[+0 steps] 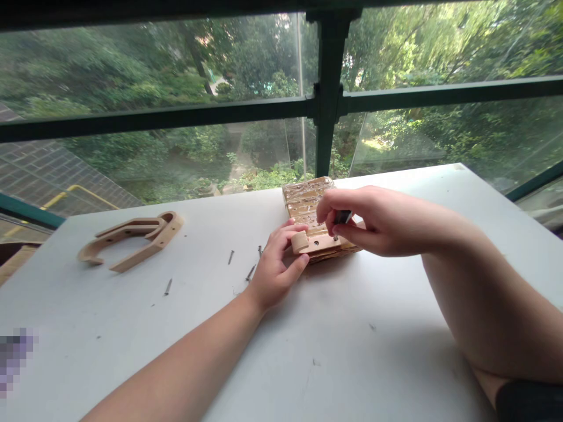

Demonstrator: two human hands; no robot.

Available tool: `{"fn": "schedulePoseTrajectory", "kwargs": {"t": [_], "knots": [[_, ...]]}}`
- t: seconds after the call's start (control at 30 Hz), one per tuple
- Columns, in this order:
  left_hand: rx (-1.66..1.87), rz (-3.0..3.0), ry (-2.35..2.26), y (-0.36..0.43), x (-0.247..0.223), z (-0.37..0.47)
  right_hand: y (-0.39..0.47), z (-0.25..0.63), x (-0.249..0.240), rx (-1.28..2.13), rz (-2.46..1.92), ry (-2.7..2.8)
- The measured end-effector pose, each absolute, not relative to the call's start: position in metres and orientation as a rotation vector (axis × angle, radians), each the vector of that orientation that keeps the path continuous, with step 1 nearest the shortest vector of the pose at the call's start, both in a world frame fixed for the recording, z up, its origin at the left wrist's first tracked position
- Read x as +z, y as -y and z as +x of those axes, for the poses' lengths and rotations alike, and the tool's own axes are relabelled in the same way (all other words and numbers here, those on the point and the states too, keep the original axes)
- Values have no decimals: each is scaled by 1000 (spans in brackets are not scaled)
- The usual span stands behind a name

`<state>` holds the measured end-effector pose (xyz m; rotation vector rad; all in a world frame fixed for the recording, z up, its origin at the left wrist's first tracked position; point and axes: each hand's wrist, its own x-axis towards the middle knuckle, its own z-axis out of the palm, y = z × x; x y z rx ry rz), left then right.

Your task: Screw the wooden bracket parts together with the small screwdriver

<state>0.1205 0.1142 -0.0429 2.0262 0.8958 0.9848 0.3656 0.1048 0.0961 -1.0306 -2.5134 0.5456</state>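
Note:
A pale wooden hook lies along the near edge of a tape-wrapped cardboard block. My left hand is closed around the hook's rounded left end, thumb at the near side and fingers over the far side. A dark screw hole shows in the hook's flat part. My right hand grips a screwdriver by its black handle, mostly hidden by the fingers. Below the handle, a screw stands at the hook's right part; the exact contact of the tip is hard to make out.
More curved wooden hooks lie at the left of the white table. Loose screws are scattered left of my left hand, with small debris nearby. Green-framed windows rise behind the table's far edge. A cardboard box stands far left.

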Motion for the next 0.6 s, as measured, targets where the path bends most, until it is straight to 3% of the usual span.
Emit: {"fn": "schedulePoseTrajectory", "kwargs": {"t": [0.6], "knots": [[1015,2026,-882,-115,-45,121,-105,369,103,340,-1192,2555]]}}
